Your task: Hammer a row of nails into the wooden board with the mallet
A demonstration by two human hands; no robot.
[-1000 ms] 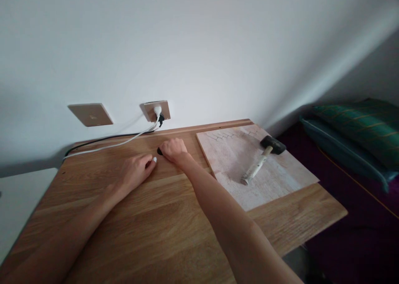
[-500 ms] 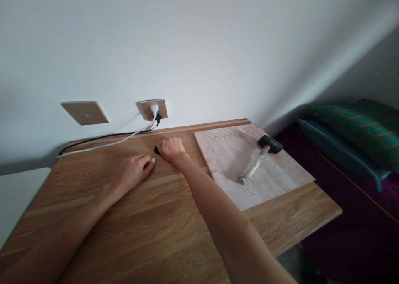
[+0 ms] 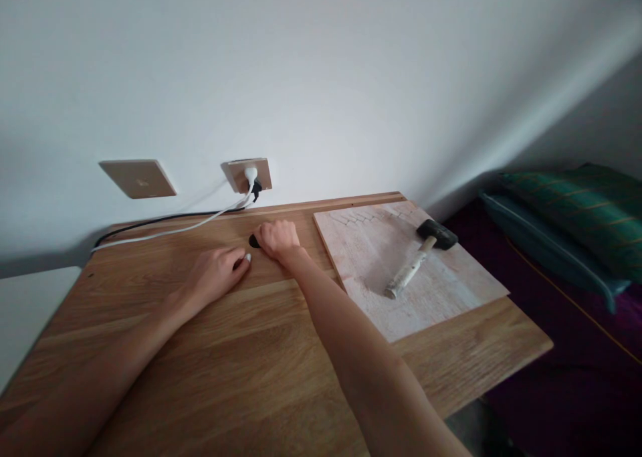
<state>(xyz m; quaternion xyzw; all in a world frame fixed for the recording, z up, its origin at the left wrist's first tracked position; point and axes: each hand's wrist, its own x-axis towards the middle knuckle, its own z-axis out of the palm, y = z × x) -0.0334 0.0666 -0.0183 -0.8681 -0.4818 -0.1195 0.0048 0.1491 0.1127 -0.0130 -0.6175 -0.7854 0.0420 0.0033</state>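
My right hand (image 3: pixel 278 238) is closed in a fist on the wooden tabletop (image 3: pixel 241 350), near its back edge. At the left side of that fist a black rounded shape (image 3: pixel 254 241) shows; whether it is an object or a hole in the wood I cannot tell. What the fingers hold, if anything, is hidden. Just to the left, my left hand (image 3: pixel 221 269) rests on the wood, fingers loosely bent and the white-tipped thumb a little apart. Nothing shows inside it.
To the right, a mallet (image 3: pixel 411 267) with a black head lies on a pale whitewashed board (image 3: pixel 366 269). A white cable (image 3: pixel 165 235) and a black cable run from the wall socket (image 3: pixel 245 174). Cushions (image 3: pixel 576 209) lie beyond the right edge.
The view has shifted very slightly. Both hands keep nearly the same pose and place; a bit more of the black shape shows beside my right fist.
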